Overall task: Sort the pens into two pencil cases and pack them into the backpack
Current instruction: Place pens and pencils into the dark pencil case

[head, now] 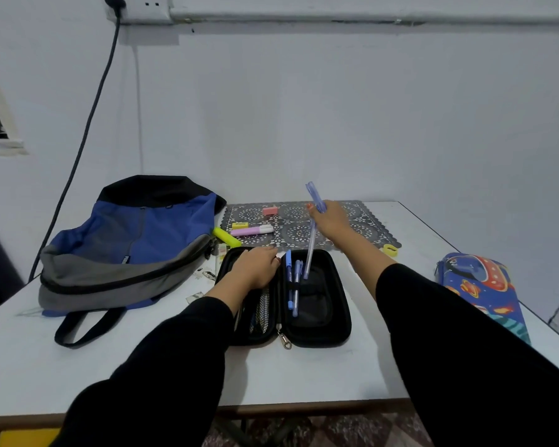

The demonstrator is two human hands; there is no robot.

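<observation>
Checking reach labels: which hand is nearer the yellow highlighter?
Left. The left hand rests on the black case, just right of the highlighter. The right hand holds a pen above the mat, farther right.

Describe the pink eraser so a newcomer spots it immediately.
Find the patterned grey mat at the far side of the table. On its left half, behind the lilac marker, lies the eraser: the only pink block, while the block beside the marker is yellow.

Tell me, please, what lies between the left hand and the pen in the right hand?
Two blue pens in the black pencil case lie between left hand and held pen, per the head view.
</observation>
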